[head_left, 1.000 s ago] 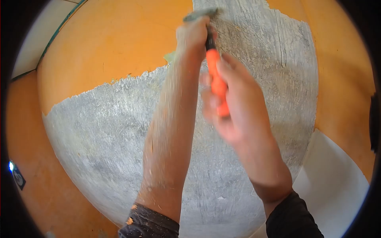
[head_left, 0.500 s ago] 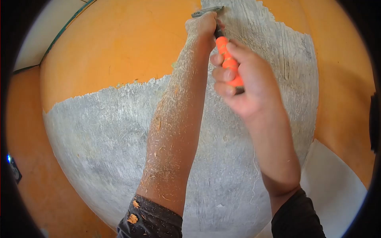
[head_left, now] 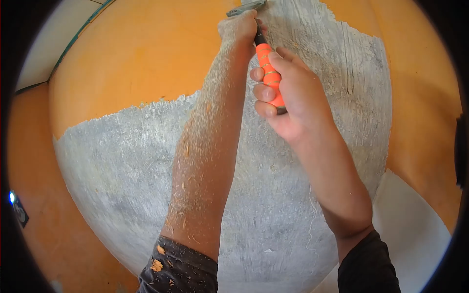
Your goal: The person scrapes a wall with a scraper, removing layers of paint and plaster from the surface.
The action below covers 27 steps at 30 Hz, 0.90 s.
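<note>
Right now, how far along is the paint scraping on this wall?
Done: a wide grey scraped patch across the middle. In hand: the right hand holds the scraper by its orange handle, and the left hand presses near the blade at the patch's top edge. Left: orange paint above left, at right and lower left.

I see the bright orange ribbed plastic scraper handle [head_left: 267,73] inside the right fingers [head_left: 264,93]; above them streaky grey scraped plaster [head_left: 312,44], left of them flat orange painted wall [head_left: 146,53].
</note>
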Each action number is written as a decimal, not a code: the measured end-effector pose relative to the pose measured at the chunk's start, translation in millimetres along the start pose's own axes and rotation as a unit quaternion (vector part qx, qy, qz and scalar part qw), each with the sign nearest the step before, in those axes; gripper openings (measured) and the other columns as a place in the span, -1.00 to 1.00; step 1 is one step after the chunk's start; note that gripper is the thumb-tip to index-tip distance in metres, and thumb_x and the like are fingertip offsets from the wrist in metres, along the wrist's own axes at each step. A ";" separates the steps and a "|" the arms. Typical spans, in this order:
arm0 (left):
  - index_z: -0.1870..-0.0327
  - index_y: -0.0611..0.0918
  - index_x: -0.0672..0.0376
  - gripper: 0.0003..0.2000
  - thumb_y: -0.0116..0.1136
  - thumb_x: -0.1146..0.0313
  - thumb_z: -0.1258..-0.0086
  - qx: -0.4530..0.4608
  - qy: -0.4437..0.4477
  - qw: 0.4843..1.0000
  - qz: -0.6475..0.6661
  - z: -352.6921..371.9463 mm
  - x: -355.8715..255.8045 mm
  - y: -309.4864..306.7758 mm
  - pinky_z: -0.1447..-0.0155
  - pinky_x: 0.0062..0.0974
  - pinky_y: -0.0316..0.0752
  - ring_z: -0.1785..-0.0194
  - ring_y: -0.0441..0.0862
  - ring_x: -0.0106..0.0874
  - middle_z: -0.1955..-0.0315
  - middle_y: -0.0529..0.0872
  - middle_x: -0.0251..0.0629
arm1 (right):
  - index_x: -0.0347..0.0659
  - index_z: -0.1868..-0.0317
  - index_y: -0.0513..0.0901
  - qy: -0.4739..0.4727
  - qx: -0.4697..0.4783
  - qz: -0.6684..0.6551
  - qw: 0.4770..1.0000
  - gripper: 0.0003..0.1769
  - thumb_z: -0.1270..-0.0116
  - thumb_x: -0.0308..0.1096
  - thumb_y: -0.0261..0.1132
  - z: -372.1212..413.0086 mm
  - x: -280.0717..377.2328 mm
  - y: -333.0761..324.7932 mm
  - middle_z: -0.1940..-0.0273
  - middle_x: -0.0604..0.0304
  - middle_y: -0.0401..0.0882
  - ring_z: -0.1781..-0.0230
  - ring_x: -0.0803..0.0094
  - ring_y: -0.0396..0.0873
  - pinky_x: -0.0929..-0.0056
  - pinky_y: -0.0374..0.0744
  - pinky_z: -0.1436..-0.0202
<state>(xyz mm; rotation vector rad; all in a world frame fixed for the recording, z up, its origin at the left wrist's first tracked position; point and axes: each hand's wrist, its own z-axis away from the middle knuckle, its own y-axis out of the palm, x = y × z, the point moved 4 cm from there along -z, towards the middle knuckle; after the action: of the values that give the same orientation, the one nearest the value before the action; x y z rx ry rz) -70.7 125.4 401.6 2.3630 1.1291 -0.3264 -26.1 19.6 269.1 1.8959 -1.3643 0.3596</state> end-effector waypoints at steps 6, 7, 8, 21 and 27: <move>0.39 0.55 0.39 -0.88 0.17 0.49 -0.27 0.000 -0.041 0.999 0.001 56.8 20.7 -17.4 0.55 -0.36 0.44 0.60 0.55 -0.37 0.59 0.58 -0.16 | 0.01 -0.42 0.20 0.031 0.010 -0.016 0.999 -0.51 -0.55 -0.21 0.03 56.2 -13.3 -3.5 0.33 0.25 0.47 0.65 0.59 0.31 0.54 0.24 0.70; 0.39 0.55 0.39 -0.88 0.17 0.49 -0.27 0.006 -0.039 0.999 0.000 54.6 19.4 -13.2 0.55 -0.36 0.44 0.60 0.55 -0.37 0.59 0.58 -0.16 | 0.02 -0.44 0.19 0.041 0.012 -0.026 0.999 -0.50 -0.55 -0.21 0.03 59.0 -15.8 -5.9 0.34 0.25 0.47 0.65 0.59 0.31 0.54 0.23 0.70; 0.40 0.56 0.39 -0.87 0.17 0.49 -0.27 0.000 -0.035 0.999 0.001 51.0 17.6 -11.0 0.55 -0.36 0.44 0.60 0.55 -0.37 0.59 0.58 -0.15 | 0.03 -0.45 0.18 0.052 0.014 -0.034 0.998 -0.49 -0.56 -0.21 0.02 59.1 -17.2 -7.5 0.34 0.25 0.47 0.66 0.59 0.31 0.54 0.22 0.71; 0.26 0.54 0.42 -0.86 0.15 0.49 -0.32 0.003 -0.062 0.998 -0.015 20.5 3.1 -1.3 0.55 -0.35 0.42 0.58 0.57 -0.33 0.60 0.62 -0.08 | -0.10 -0.19 0.32 0.012 0.026 -0.053 0.998 -0.72 -0.52 -0.33 -0.01 37.6 12.1 13.3 0.35 0.20 0.46 0.61 0.57 0.34 0.55 0.25 0.66; 0.39 0.60 0.29 -0.80 0.20 0.33 -0.36 -0.003 -0.056 0.997 -0.049 -39.2 -19.8 13.3 0.43 -0.45 0.47 0.50 0.55 -0.44 0.52 0.65 -0.21 | -0.12 -0.09 0.35 -0.035 0.038 -0.022 0.998 -0.79 -0.49 -0.37 0.02 -39.2 38.8 35.7 0.36 0.16 0.47 0.62 0.55 0.33 0.52 0.26 0.67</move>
<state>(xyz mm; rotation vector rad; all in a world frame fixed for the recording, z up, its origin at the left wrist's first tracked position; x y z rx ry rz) -72.7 126.0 447.5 2.2581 1.1923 -0.4834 -35.4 15.9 334.0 2.0143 -1.3686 0.3301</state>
